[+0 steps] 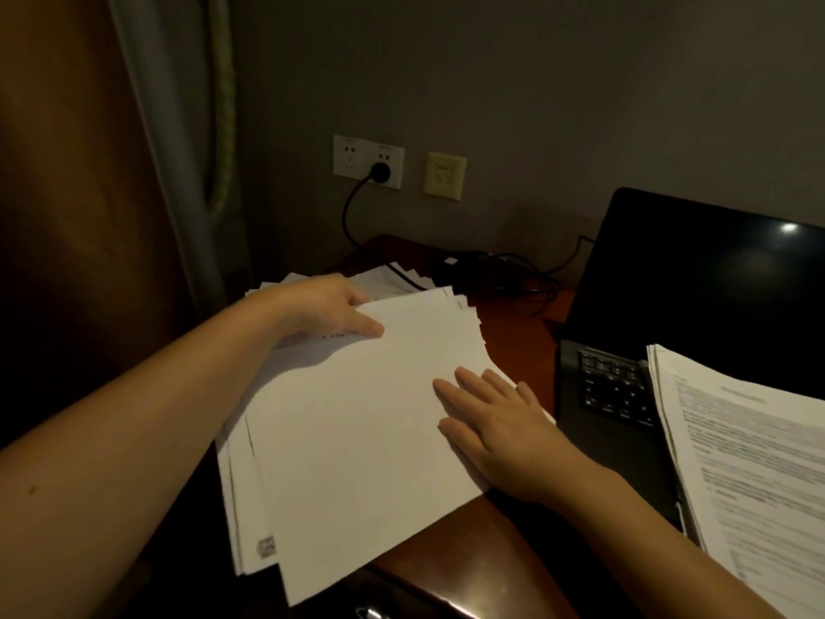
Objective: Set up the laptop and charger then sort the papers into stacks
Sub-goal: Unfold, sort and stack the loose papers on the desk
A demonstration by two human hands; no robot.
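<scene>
A stack of white papers (357,440) lies on the left part of the dark wooden desk (513,332), its top sheet blank. My left hand (321,310) grips the top sheet at its far left corner, thumb on top. My right hand (495,422) rests flat on the sheet's right edge, fingers spread. An open black laptop (696,288) with a dark screen stands at the right. A second stack of printed papers (750,466) covers most of its keyboard. The charger brick (460,261) lies behind the papers, its black plug (381,172) in the wall socket.
More loose sheets (379,279) fan out behind the left stack. Charger cables (531,283) coil on the desk between the brick and the laptop. A beige wall plate (445,176) sits right of the socket. A curtain (147,149) hangs at the left.
</scene>
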